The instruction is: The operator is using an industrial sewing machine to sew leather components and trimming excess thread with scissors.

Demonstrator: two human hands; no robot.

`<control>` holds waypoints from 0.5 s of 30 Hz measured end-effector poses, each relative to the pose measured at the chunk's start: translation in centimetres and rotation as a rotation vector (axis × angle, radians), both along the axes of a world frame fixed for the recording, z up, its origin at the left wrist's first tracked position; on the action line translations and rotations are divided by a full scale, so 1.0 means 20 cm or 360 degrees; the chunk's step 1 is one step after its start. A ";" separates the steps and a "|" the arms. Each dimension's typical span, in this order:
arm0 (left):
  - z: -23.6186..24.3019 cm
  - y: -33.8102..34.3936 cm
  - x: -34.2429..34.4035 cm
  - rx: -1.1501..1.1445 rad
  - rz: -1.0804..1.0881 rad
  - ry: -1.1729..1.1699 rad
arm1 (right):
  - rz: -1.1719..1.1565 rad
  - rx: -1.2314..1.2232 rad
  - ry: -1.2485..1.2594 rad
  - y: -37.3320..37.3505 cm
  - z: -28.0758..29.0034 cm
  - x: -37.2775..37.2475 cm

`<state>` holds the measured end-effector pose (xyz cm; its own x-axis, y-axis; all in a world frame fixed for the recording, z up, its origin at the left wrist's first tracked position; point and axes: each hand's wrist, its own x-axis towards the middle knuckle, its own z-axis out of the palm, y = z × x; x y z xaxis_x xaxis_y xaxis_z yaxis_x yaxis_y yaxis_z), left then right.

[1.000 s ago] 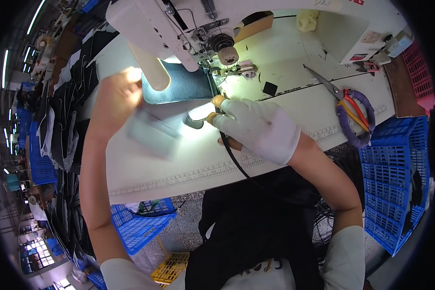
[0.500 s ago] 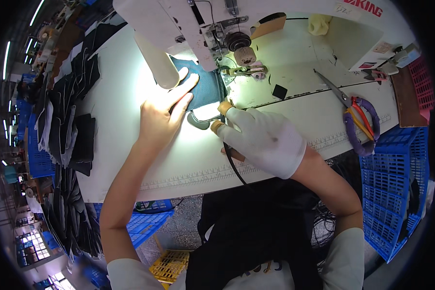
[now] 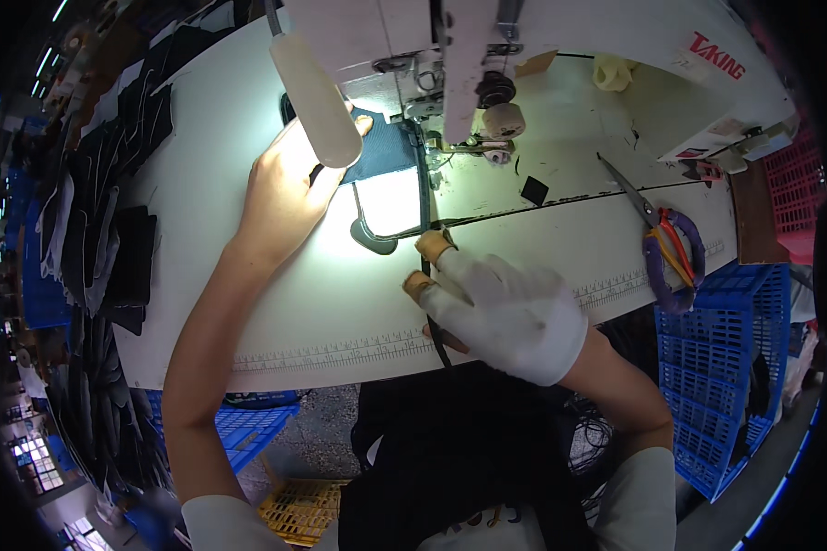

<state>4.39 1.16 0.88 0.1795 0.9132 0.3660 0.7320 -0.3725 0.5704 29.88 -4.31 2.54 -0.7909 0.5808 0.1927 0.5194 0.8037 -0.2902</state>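
A dark blue fabric panel (image 3: 381, 147) lies under the sewing machine head, a narrow black tape along its right edge. On the panel's left side rests my bare left hand (image 3: 280, 197), fingers apart; a pale rounded bar (image 3: 317, 101) hides part of them. My right hand (image 3: 505, 312), in a white glove with tan fingertip covers, pinches the loose black tape (image 3: 424, 220) below the panel. The tape runs on toward the table's front edge. Beside the panel's lower end is a dark curved piece (image 3: 372, 237) with a rounded tip.
Scissors (image 3: 657, 220) with purple-wrapped handles lie at the right, near a small black square (image 3: 535, 191). Dark fabric pieces (image 3: 110, 220) are heaped along the left. Blue crates (image 3: 717, 367) stand at the right, beyond the white table (image 3: 312, 317). A yellow crate (image 3: 299, 505) sits below.
My right hand has slid along the tape, away from the needle area and toward the front edge. The panel sits farther under the machine. The whole view has shifted slightly.
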 end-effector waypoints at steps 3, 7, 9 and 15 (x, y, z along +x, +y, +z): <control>0.01 0.04 -0.04 0.0001 -0.0108 0.0109 | -0.0047 -0.0009 0.0204 -0.02 0.02 0.01; 0.01 0.14 -0.06 -0.0061 -0.0404 0.0074 | -0.0291 -0.0020 0.0448 0.09 -0.07 -0.05; -0.02 0.24 -0.11 -0.0194 -0.0616 0.0051 | -0.0382 -0.0121 0.0811 0.17 -0.05 -0.06; 0.01 0.35 -0.13 -0.0372 -0.0869 0.0072 | -0.0689 -0.0562 0.0794 0.28 0.07 -0.06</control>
<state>1.88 8.07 1.04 0.6567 0.7396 0.1475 0.4951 -0.5703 0.6555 28.58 1.31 3.87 -0.3451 0.9141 0.2131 0.5071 0.3726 -0.7772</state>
